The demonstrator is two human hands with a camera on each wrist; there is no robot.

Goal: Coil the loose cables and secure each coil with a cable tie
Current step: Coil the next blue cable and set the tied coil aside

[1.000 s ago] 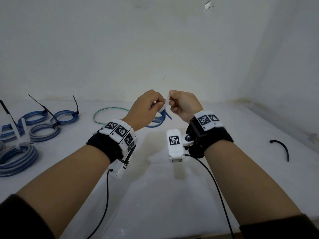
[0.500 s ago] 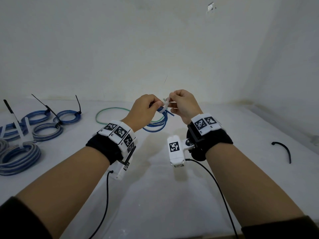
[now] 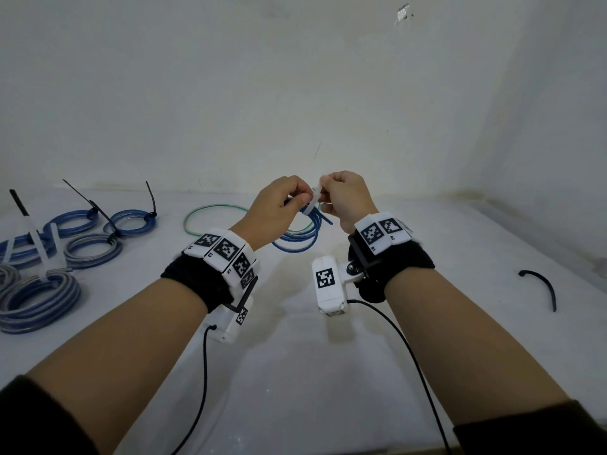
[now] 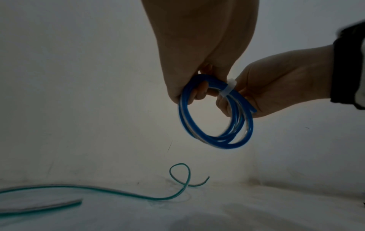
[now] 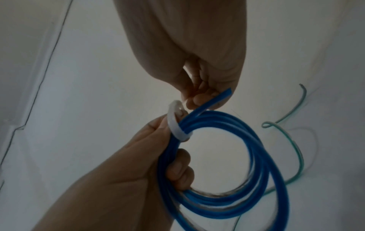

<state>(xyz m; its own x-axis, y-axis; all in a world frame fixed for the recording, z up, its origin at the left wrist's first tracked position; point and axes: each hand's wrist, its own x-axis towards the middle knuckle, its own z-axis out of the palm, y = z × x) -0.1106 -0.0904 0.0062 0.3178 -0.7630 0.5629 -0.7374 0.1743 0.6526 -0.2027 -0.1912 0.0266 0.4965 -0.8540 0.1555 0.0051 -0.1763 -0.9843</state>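
We see 2 hands raised over the white table. Left hand grips 1 blue cable coil, fingers curled through its loops. Right hand pinches 1 white cable tie wrapped round the coil's top, cinched at the bundle. Coil hangs in air between both hands. 1 loose green cable lies behind. At far left we count 5 tied coils, some partly cut off. 1 black tie lies at right.
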